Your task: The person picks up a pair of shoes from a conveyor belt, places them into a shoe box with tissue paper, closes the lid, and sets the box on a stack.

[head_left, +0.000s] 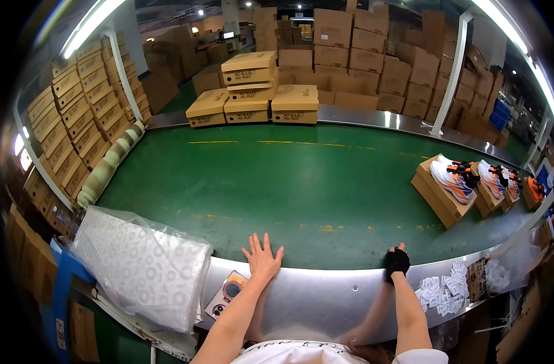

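Note:
My left hand (262,258) lies flat, fingers spread, on the near edge of the green conveyor belt (301,188), holding nothing. My right hand (397,262), in a black fingerless glove, rests curled on the belt's metal rim (325,291) and grips no object. At the belt's right side a brown shoe box (437,197) carries a white and orange sneaker (450,180), with more boxed sneakers (492,178) behind it. Several closed brown shoe boxes (253,97) are stacked at the belt's far side.
A plastic-wrapped stack of white patterned paper (143,267) lies at my left. A small control panel (225,294) sits on the rim. Small white packets (443,288) are piled at the right. Cardboard boxes line the left rack (71,121) and the back (374,54).

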`<state>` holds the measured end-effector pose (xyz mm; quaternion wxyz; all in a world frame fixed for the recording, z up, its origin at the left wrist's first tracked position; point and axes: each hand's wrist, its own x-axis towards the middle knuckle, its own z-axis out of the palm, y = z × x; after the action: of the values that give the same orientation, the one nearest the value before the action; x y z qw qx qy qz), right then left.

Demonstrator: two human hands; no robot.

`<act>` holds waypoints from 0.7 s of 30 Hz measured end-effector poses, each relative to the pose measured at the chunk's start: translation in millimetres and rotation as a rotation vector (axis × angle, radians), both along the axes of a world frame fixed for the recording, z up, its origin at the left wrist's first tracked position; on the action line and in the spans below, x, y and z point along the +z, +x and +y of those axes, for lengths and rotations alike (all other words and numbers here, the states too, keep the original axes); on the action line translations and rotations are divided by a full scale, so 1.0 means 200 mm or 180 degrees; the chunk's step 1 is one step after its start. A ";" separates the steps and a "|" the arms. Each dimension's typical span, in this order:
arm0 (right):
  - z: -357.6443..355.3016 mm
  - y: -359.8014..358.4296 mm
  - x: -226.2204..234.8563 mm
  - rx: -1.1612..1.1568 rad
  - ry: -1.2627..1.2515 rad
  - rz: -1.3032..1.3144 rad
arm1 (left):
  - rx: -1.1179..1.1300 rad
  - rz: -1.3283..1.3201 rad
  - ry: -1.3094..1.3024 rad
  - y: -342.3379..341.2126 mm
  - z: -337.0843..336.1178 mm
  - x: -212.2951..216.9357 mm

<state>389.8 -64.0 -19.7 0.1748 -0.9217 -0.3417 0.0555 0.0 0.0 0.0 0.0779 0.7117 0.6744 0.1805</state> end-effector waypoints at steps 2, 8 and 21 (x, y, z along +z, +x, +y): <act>-0.05 -0.02 -0.01 0.0015 0.0093 -0.0099 | -0.0011 -0.0048 -0.0021 -0.01 -0.02 -0.02; -0.04 0.05 -0.07 -0.0081 0.0407 -0.0048 | -0.0037 0.0035 0.0012 0.04 0.01 0.00; -0.03 -0.03 0.04 -0.0075 0.0197 0.0074 | -0.0046 0.0060 0.0001 0.01 0.03 0.00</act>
<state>384.3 -69.1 -12.3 0.2078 -0.9192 -0.3303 0.0536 1.5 5.4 -0.3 0.0728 0.7182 0.6700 0.1733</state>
